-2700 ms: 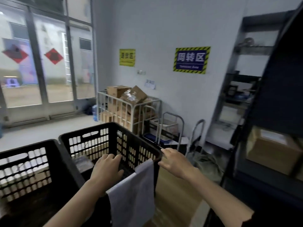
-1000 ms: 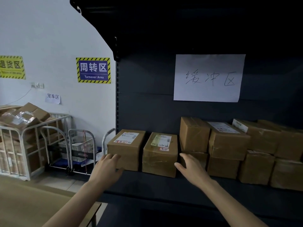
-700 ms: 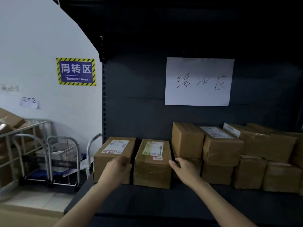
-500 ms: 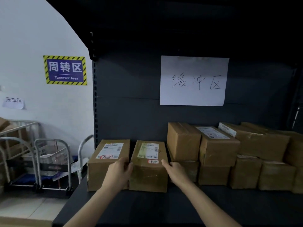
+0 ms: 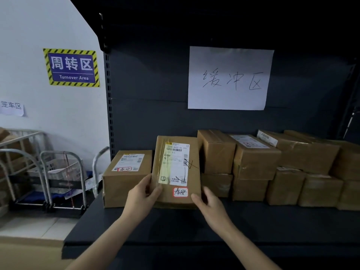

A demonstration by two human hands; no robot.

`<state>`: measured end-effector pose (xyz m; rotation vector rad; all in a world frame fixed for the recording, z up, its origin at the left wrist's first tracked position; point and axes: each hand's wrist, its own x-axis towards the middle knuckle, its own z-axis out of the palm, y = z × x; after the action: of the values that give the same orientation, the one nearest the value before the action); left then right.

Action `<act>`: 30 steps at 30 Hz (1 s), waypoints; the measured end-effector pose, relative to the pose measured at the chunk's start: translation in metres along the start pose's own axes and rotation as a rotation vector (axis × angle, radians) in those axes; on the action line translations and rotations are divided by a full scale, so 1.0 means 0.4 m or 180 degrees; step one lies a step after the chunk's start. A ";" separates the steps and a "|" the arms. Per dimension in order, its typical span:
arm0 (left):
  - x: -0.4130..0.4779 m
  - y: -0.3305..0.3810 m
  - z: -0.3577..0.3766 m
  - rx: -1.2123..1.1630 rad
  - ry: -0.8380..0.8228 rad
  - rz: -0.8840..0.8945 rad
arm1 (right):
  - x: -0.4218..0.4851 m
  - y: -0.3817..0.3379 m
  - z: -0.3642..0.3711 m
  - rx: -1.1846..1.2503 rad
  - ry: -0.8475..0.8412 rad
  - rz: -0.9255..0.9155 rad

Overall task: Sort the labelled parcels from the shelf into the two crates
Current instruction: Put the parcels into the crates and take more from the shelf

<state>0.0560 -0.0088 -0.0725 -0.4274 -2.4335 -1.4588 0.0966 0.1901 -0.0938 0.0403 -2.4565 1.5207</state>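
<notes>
Cardboard parcel point(image 5: 176, 172) tilted up at front of shelf point(image 5: 175, 227), label facing out. Left hand point(image 5: 143, 193) and right hand point(image 5: 209, 203) clasping its lower side edges. Probably stiff and fairly light; glossy tape likely slippery, so better held on bare card at the sides or underneath. Count: one in hand, one box point(image 5: 126, 176) just beside on left, about nine in stack point(image 5: 255, 158) on right, far end cut off. No crates in view.

Parcel point(image 5: 176, 166) between left box point(image 5: 124, 184) and stacks point(image 5: 255, 164), perhaps touching

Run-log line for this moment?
parcel: tilted up, held | left hand: grips left edge | right hand: grips right edge | crates: unseen
</notes>
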 end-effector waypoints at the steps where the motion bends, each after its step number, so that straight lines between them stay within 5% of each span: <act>1: -0.013 -0.002 0.002 -0.0105 0.0008 -0.0013 | -0.005 0.005 -0.004 -0.0024 -0.0023 -0.0025; 17: -0.084 -0.018 0.044 0.0529 0.0163 -0.0073 | -0.029 0.044 -0.037 -0.0839 -0.0181 -0.0013; 22: -0.120 0.028 0.051 0.1438 0.0641 0.0559 | -0.044 0.047 -0.100 -0.1137 -0.0062 -0.0043; 26: -0.132 0.079 0.095 0.1665 0.0449 0.1210 | -0.056 0.053 -0.164 -0.1276 0.0041 -0.0126; 30: -0.133 0.160 0.176 0.1425 0.0049 0.1145 | -0.076 0.069 -0.249 -0.1288 0.0202 -0.0110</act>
<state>0.1240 0.0763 -0.0728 -0.6962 -2.4119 -0.7445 0.1414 0.2875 -0.0828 -0.0391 -2.6445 0.9704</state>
